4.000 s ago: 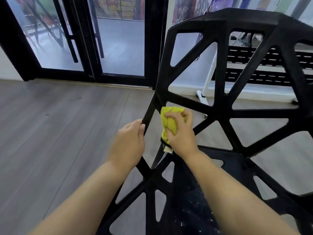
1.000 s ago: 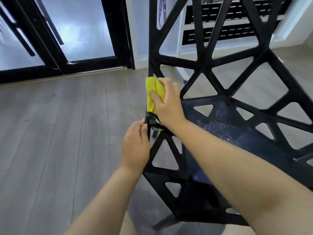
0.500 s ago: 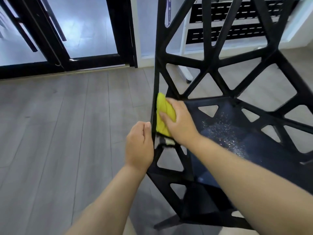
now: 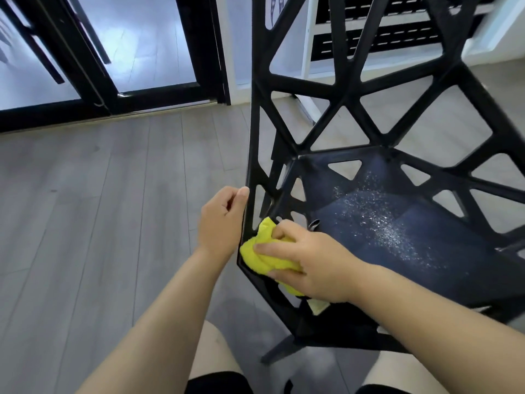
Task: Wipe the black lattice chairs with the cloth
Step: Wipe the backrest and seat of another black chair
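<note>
The black lattice chair (image 4: 339,81) stands upright across the right half of the frame, its back and sides open triangular struts and its seat flecked with pale specks. The yellow cloth (image 4: 262,253), bunched under the right hand (image 4: 309,260), lies against the chair's near-left edge, below centre.

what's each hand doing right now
left hand: grips the black chair by its side edge
right hand: holds the yellow cloth, pressing it on the chair

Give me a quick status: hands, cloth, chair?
Left hand grips black chair by its side edge. Right hand presses yellow cloth on its lower corner. Nothing blocking.
</note>
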